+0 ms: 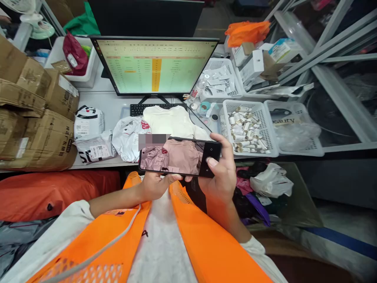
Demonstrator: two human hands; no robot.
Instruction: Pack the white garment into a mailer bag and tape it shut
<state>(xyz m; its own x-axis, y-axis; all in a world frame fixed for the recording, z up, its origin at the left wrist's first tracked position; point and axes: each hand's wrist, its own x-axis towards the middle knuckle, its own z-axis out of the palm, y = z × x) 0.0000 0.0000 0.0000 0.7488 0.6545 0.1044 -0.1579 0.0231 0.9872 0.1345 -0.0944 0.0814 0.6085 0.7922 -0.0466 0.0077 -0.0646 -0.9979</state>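
A smartphone (179, 156) is held sideways above the desk's front edge, its camera view on the screen showing the garment and a parcel bag. My left hand (157, 184) supports its lower left side, closed around the edge. On the right end my right hand (220, 171) grips it, with the thumb over the shutter button. Behind the phone a cream long-sleeved garment (167, 118) lies spread on the desk, its lower part hidden. Touching it on the left is a crumpled white plastic mailer bag (126, 137) with a red mark and a label.
A monitor (156, 67) with a spreadsheet stands behind a keyboard (137, 110). Cardboard boxes (44, 133) and labelled parcels (94, 151) sit left. On the right are a basket of small rolls (250, 102), another basket (309, 147) and, below, a bin (297, 188) of plastic bags.
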